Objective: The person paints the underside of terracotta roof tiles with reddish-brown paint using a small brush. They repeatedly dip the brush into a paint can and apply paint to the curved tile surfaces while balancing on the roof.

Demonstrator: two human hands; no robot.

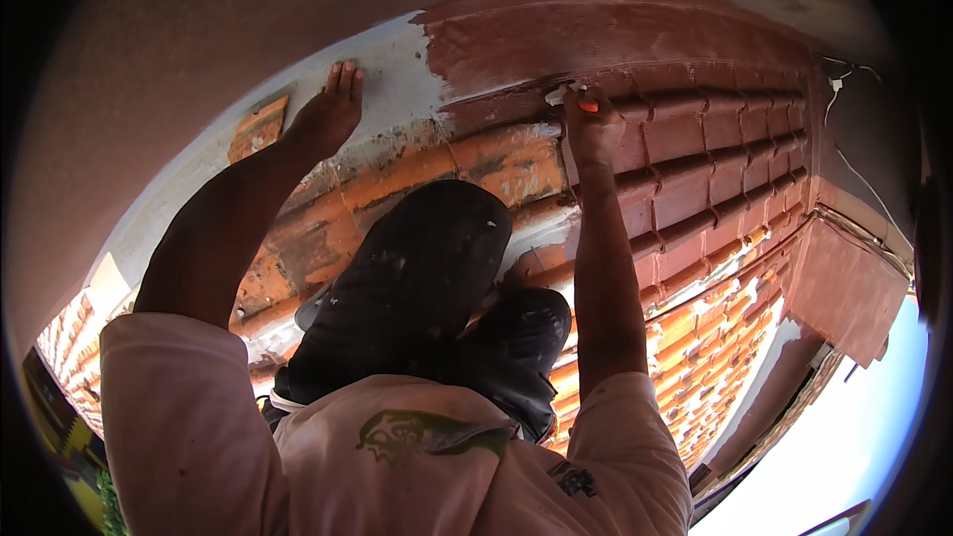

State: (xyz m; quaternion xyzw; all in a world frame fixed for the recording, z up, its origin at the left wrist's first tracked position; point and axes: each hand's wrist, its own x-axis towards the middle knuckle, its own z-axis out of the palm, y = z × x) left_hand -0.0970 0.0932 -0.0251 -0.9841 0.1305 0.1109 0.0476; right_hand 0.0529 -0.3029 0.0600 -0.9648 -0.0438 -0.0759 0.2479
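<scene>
My left hand (331, 114) lies with fingers stretched out on the grey mortar strip (392, 65) above the tiles, holding nothing. My right hand (594, 129) is closed around a paintbrush (590, 105) with an orange handle; its pale head, partly hidden by my fingers, is at the seam between strip and top tile row. Red-brown paint (556, 35) covers the strip above and to the right of that hand. Painted roof tiles (685, 179) spread to the right, while bare orange tiles (397, 174) with dark stains lie between my hands.
A wall (129, 109) curves close along the far side. My bent knee (437, 238) in dark trousers rests over the tiles. A loose tile piece (258, 129) is near my left forearm. A thin cable (864, 179) hangs on the right wall, beside a boxy ledge (844, 283). Bright sky shows lower right.
</scene>
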